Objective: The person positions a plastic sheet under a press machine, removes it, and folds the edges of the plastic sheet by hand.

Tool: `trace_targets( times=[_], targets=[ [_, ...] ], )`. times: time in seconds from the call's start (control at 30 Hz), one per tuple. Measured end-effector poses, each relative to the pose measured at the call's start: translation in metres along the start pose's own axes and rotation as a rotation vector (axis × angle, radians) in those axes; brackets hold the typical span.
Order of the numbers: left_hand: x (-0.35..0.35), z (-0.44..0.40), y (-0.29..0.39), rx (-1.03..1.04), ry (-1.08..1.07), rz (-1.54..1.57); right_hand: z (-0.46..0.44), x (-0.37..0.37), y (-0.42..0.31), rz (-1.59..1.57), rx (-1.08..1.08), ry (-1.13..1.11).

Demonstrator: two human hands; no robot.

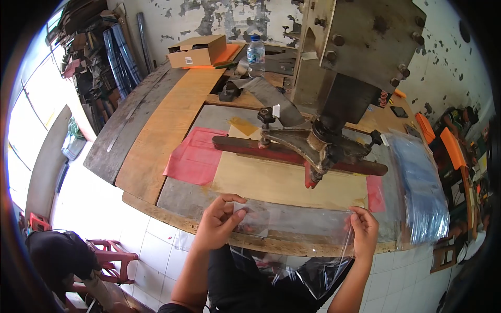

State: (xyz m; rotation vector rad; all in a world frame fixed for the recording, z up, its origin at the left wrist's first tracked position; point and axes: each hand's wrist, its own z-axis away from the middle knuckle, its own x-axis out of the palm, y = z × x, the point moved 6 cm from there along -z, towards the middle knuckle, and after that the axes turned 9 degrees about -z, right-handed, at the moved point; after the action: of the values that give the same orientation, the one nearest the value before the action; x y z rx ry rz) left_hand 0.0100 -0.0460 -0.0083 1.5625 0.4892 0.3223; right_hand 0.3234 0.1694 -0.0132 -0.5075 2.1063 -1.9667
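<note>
Between my two hands a clear plastic sheet [308, 225] is stretched above the table's front edge, with its lower part hanging over my lap. My left hand [222, 221] pinches it on the left, thumb against the fingers, by a small clear piece [255, 221] that may be part of the sheet. At its upper right corner, my right hand [364, 229] is closed on the sheet. Just beyond my hands, a cream sheet [261, 180] lies over pink cloth [195, 156], beneath the long red bar [292, 154] of a press [318, 138].
A pile of bluish clear plastic [422, 182] lies at the table's right side. Farther back are a cardboard box [198, 50] and a water bottle [255, 55]. A person [62, 261] sits low at the left, by a red stool [115, 261].
</note>
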Motion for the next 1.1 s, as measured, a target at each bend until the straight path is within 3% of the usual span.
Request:
trace_targets(
  times=[0.53, 1.1],
  targets=[
    [0.006, -0.001, -0.004, 0.032, -0.079, 0.219, -0.001, -0.001, 0.007, 0.059, -0.022, 0.011],
    [0.011, -0.002, -0.002, 0.051, -0.162, 0.178, -0.001, 0.003, 0.002, -0.052, -0.037, -0.019]
  ],
)
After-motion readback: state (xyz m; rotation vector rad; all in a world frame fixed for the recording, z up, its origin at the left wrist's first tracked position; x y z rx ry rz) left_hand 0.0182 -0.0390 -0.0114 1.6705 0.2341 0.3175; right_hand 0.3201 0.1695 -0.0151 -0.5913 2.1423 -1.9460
